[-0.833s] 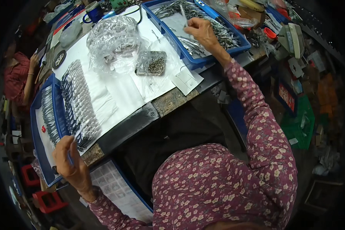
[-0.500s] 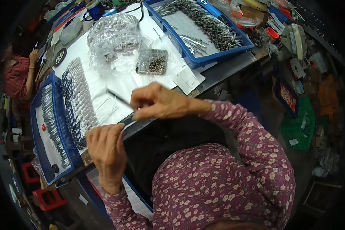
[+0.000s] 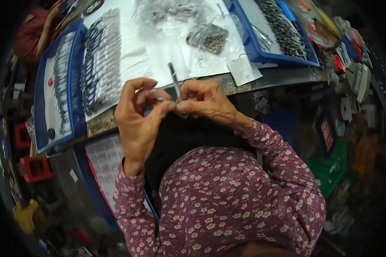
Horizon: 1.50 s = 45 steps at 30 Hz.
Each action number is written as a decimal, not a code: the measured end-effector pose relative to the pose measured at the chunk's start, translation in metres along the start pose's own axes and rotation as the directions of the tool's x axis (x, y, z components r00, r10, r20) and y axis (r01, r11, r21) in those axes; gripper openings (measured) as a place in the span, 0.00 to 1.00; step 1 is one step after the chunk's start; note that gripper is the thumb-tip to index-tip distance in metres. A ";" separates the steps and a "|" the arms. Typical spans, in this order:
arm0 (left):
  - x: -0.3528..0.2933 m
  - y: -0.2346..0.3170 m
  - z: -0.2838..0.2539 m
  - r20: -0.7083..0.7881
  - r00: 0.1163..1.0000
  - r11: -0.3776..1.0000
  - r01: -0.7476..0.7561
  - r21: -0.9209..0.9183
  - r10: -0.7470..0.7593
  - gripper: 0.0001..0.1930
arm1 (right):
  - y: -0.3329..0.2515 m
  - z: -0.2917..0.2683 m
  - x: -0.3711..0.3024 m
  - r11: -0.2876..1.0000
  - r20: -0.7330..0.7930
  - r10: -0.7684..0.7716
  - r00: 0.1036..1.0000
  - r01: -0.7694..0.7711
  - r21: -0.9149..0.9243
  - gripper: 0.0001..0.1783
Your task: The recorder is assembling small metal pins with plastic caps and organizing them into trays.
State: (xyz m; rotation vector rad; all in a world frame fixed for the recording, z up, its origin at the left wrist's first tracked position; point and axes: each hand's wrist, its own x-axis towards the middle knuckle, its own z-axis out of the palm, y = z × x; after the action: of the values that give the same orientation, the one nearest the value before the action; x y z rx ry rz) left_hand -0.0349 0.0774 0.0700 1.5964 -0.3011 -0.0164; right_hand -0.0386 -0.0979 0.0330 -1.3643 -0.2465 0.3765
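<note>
My two hands meet at the table's front edge. My right hand (image 3: 212,103) is closed round a slim, dark grey rod-like tool (image 3: 174,77), which points up and away over the white-covered table. The exact kind of tool cannot be made out. Beside it, my left hand (image 3: 137,118) is curled, thumb and fingers pinched together close to the right thumb. What sits in that pinch is too small and too hidden by the fingers to name. Beyond the hands lies a small clear box of brassy metal bits (image 3: 214,44), on crumpled clear plastic.
Rows of white-and-dark pieces (image 3: 105,60) lie on the table at left, beside a blue tray (image 3: 75,85) of slim pieces. Another blue tray (image 3: 283,60) holds many thin metal parts at far right. Beyond is a plastic bag (image 3: 176,13). A person's arm (image 3: 47,30) shows far left.
The view has shifted, so the table appears higher. My left hand has lifted and turned, and my hands have come together. The tool in my right hand has swung from slanting left to nearly upright.
</note>
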 end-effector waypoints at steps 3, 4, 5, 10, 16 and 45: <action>0.003 -0.011 -0.001 0.006 0.989 0.958 0.144 -0.248 -0.147 0.15 | 0.001 0.002 0.000 0.998 -0.082 -0.025 0.996 0.019 -0.068 0.09; 0.004 -0.016 -0.001 0.026 0.982 0.921 0.183 -0.344 -0.186 0.13 | 0.003 0.003 0.000 0.998 -0.072 -0.016 0.997 0.011 -0.063 0.09; 0.003 -0.018 0.000 -0.008 0.979 0.908 0.188 -0.376 -0.206 0.10 | 0.005 0.003 -0.001 0.998 -0.064 -0.029 0.998 0.026 -0.055 0.09; 0.003 -0.030 0.001 -0.030 0.970 0.896 0.209 -0.391 -0.240 0.08 | 0.007 0.000 -0.002 0.980 -0.081 -0.060 0.995 0.043 -0.195 0.08; 0.003 -0.033 0.003 -0.019 0.971 0.896 0.214 -0.389 -0.240 0.06 | 0.003 0.003 -0.002 0.988 -0.118 -0.036 0.992 0.017 -0.156 0.15; 0.002 -0.063 0.009 0.075 0.946 0.845 0.315 -0.433 -0.315 0.07 | 0.019 0.007 -0.002 0.975 -0.019 -0.090 0.996 0.084 -0.208 0.37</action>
State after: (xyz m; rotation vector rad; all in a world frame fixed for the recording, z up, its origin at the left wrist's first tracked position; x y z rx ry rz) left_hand -0.0230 0.0695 0.0079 1.1754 -0.0233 -0.3205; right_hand -0.0456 -0.0891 0.0156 -1.5564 -0.3287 0.2632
